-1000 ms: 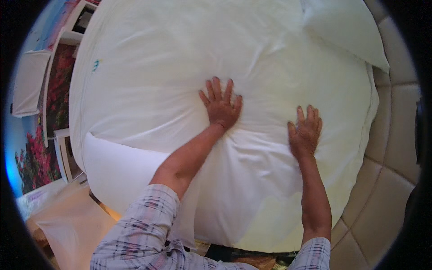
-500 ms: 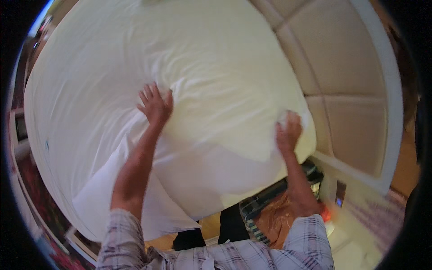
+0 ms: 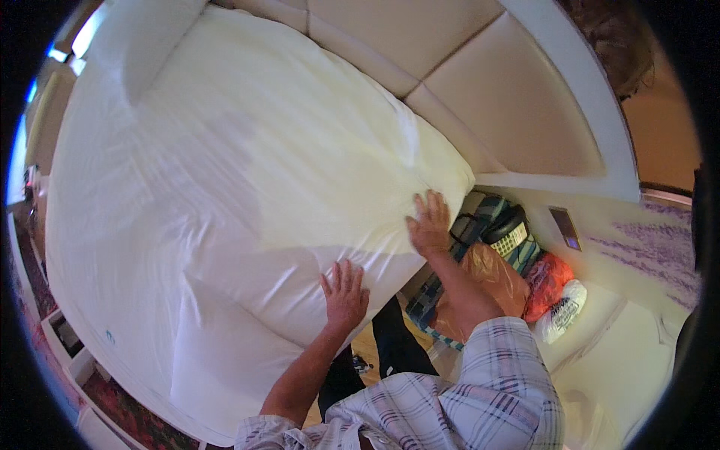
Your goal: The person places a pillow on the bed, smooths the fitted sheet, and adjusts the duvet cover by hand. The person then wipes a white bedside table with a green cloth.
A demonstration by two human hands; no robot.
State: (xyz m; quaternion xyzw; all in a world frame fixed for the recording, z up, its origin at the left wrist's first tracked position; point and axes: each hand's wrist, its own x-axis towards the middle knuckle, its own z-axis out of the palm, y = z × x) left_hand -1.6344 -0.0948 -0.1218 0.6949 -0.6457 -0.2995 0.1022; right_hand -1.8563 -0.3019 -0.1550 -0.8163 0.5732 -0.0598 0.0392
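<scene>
The left hand (image 3: 346,296) lies palm down on the white sheet (image 3: 300,187), its fingers apart and pointing away from the body, clamped on nothing. The right hand (image 3: 431,225) also rests palm down on the sheet, fingers spread, farther up and close to the bed's side edge; it grips no fold that shows. The 2 hands are apart, with sheet between them.

The sheet covers the bed in front of the person. Creases run across it beyond the left hand, and a loose flap (image 3: 225,352) lies folded to the left of that hand. A small green mark (image 3: 110,336) shows near the sheet's left edge. At the far left end lies a white bulky shape (image 3: 154,41), perhaps a pillow, though the lens bends it too much to be sure.

Past the right hand, a beige padded headboard (image 3: 510,105) rises along the bed. Beside the bed on the right, a checked cloth (image 3: 424,300) bears a black phone (image 3: 510,229) and a brown bag (image 3: 491,274). Next to these sit a red bag (image 3: 549,285) and a white bag (image 3: 562,311). A panel (image 3: 565,227) is set in the wall (image 3: 600,214) above them.
</scene>
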